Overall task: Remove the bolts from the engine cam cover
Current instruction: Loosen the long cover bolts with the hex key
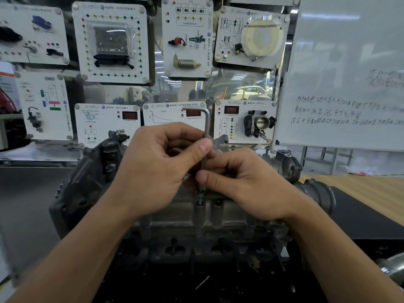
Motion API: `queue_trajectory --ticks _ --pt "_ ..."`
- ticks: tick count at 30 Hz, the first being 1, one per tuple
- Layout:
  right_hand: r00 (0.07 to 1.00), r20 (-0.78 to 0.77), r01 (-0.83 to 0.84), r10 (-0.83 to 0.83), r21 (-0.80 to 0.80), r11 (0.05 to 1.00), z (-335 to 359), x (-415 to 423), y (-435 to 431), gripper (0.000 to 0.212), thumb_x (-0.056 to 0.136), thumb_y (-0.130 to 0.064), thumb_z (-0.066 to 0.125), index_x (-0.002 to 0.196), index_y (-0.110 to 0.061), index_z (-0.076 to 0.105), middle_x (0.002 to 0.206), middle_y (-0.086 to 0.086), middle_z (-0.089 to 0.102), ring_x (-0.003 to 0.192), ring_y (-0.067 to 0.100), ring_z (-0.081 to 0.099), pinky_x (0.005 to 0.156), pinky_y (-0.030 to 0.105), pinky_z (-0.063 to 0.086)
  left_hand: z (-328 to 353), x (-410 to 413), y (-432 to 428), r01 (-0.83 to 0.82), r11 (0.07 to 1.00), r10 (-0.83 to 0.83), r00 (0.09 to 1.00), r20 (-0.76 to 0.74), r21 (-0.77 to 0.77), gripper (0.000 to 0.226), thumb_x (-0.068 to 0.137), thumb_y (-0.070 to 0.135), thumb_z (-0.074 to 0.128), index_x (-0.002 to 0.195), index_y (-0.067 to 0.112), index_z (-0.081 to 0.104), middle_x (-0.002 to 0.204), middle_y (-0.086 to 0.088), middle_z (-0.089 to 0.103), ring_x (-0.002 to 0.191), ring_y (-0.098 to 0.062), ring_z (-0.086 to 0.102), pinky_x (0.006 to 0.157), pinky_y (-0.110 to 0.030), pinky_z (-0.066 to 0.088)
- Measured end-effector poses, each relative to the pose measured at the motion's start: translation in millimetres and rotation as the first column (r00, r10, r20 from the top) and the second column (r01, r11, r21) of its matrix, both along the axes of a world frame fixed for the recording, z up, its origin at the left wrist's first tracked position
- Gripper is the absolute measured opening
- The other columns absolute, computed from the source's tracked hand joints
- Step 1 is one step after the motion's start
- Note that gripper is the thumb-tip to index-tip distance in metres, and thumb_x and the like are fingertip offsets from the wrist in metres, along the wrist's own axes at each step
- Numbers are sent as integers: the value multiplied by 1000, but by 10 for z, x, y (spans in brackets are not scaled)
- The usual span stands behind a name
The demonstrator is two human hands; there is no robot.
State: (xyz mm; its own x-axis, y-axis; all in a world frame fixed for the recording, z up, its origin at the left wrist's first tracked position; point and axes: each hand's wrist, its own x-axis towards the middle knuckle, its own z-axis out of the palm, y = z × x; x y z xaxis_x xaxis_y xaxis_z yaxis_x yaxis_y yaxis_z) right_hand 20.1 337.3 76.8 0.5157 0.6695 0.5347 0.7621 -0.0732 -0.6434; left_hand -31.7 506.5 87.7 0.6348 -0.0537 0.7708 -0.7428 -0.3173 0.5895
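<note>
Nearest, two bare forearms reaching in from the near edge; left grip curled round the upright shaft of an L-shaped hex key, thumb pressed against it; right grip pinching the same shaft lower down, just above a bolt; bolt standing partway out of its hole on the near side of the engine cam cover, at the key's lower end; wooden bench to the right; farther off, training panels and a handwritten whiteboard.

The engine sits before display panels, whiteboard at right.
</note>
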Motion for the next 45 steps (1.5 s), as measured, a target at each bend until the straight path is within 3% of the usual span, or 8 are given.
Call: queue_trajectory --ticks 2,6,11,17,22,34,39,45 --pt "999 29 23 -25 69 997 -7 13 2 17 89 -16 72 91 0 73 83 17 74 77 35 69 74 47 58 11 12 -5 -59 998 59 998 29 -21 18 74 33 73 80 16 71 70 3 74 65 -11 72 60 -20 56" --pt "997 43 50 -58 166 985 -29 7 15 19 77 -12 82 87 0 72 74 10 74 65 17 70 64 25 58 10 28 -8 -114 991 116 993 37 -67 25 68 34 80 70 15 65 61 1 68 53 -7 62 50 -17 49" --pt "998 18 60 -64 181 982 -33 42 29 15 81 -8 78 82 5 71 74 19 71 69 40 65 66 48 55 -9 54 -12 -98 989 100 995 15 -111 29 67 37 81 83 18 66 63 1 70 53 -14 64 51 -20 52" --pt "999 19 -31 31 -15 999 13 19 -12 18 96 2 58 91 -7 73 81 -14 74 83 1 70 80 20 55 -31 -20 -11 33 999 -32 999 -21 9 20 85 27 62 103 27 72 91 8 77 84 -11 74 69 -30 62" --pt "999 48 -10 13 -68 998 27 25 -31 23 99 0 52 111 1 72 108 4 75 106 10 69 98 29 53 0 -43 -16 13 999 -13 1000 1 -47 10 85 18 67 91 19 75 79 4 77 72 -13 75 59 -28 61" --pt "999 28 29 -34 154 988 19 48 11 12 85 -8 74 87 3 75 83 17 76 81 44 70 78 60 55 68 116 -123 -109 991 114 992 55 -76 30 73 32 82 66 10 63 59 -3 65 54 -14 62 49 -27 51" --pt "1000 12 -16 17 -18 1000 46 13 -45 16 97 -5 56 100 -4 72 94 4 77 95 10 73 88 26 56 34 -4 36 80 997 -80 997 11 9 21 87 22 60 104 19 71 92 1 76 77 -28 70 63 -33 61" --pt "999 37 -25 26 -38 999 86 -22 -35 20 100 -4 53 109 -2 70 100 5 76 99 12 71 95 30 54 9 19 -9 12 995 -1 995 97 -104 14 71 23 75 82 18 70 73 0 73 56 -21 69 49 -32 58"
